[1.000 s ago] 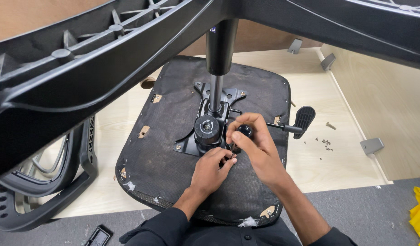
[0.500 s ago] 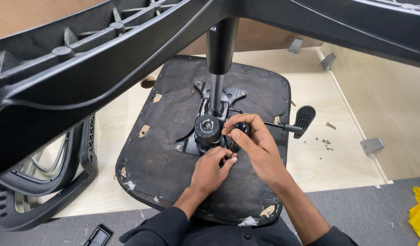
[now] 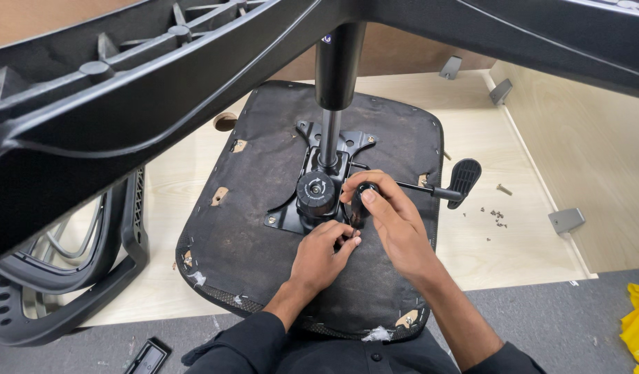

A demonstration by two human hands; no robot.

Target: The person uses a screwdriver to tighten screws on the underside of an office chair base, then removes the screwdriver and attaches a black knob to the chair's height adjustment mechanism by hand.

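Nearest to me were the person's black sleeves (image 3: 250, 339), reaching out over the upturned chair seat (image 3: 264, 208), which lay underside-up on a pale wooden board (image 3: 506, 256). The left hand (image 3: 321, 255) rested on the seat's black fabric, its fingers curled in and pinched together on something small and dark just below the metal mechanism plate (image 3: 292, 218); what it was I could not tell. The right hand (image 3: 392, 221) lay just beside it, touching it at the fingertips, with thumb and fingers closed around a small black knob (image 3: 366, 190) at the near end of the adjustment lever (image 3: 430, 188). That lever ran off to the right and ended in a black paddle handle (image 3: 465, 176) past the seat's edge. Left of the knob sat a round black tension dial (image 3: 315, 190), and behind it the gas lift column (image 3: 331, 125) rose up towards the star base (image 3: 160, 90), which filled the top of the view. A few loose screws (image 3: 498, 216) lay on the board to the right, near a grey bracket (image 3: 566, 220). A black chair frame (image 3: 63, 277) lay on the left.
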